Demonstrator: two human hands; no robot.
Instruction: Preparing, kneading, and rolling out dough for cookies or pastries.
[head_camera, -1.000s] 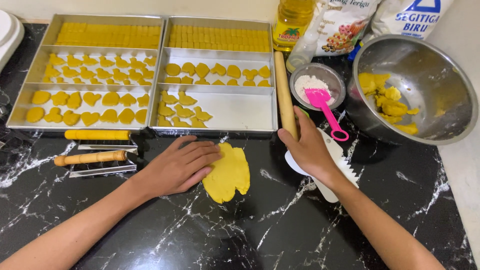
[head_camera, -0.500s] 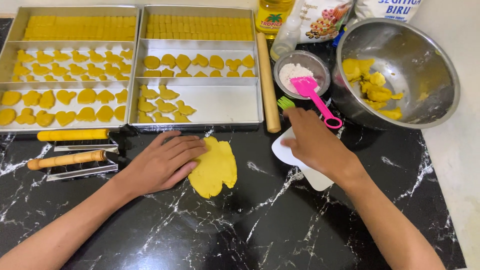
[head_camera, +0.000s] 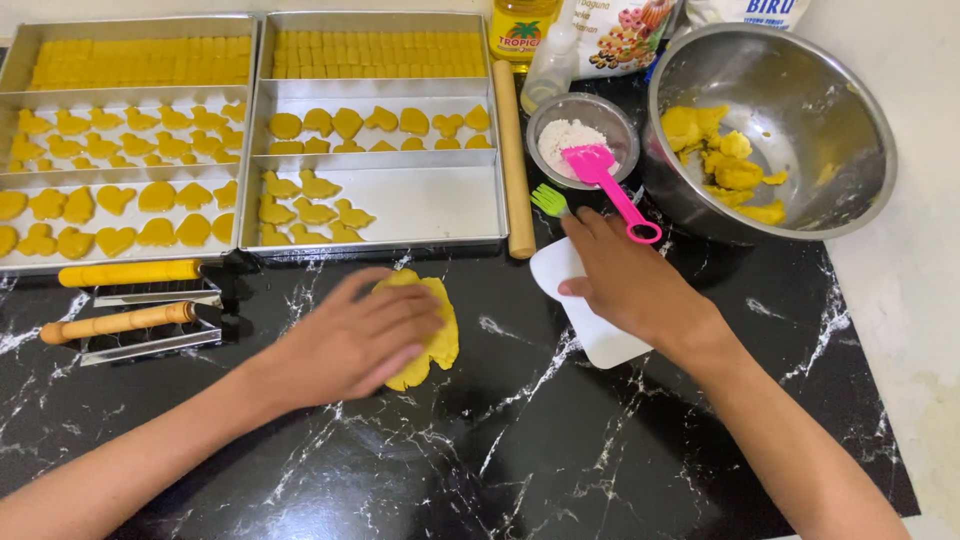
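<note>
Left hand (head_camera: 355, 340) lies flat, open, palm down on the yellow dough (head_camera: 432, 330) mid black tabletop (head_camera: 520, 450). Right hand (head_camera: 625, 280) rests w/ fingers loosely spread on a white scraper (head_camera: 600, 335), just below the flour bowl (head_camera: 580, 125) & pink brush (head_camera: 610, 180).

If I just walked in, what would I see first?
The yellow dough in the middle of the black marble counter, with the left hand lying flat on it. Just to its right, the right hand rests on a white scraper. Behind them, metal trays hold rows of yellow cut-out shapes, and a big steel bowl at the far right holds more dough lumps.
</note>
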